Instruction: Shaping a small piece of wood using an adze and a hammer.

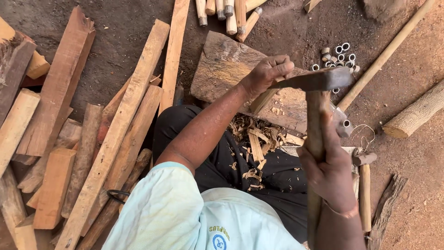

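While the left hand grips a short wooden peg upright on the chopping block, the right hand closes around the adze raised above it. Shavings already litter the lap; finished handles and metal rings wait beyond, so shaping looks well underway.

- Wooden block lies on the ground at 12 o'clock, before the lap.
- Metal rings cluster at 1 o'clock, just beside the block.
- Planks are piled at 9 o'clock.
- Shavings lie on the lap, at centre.
- Log lies at 3 o'clock.
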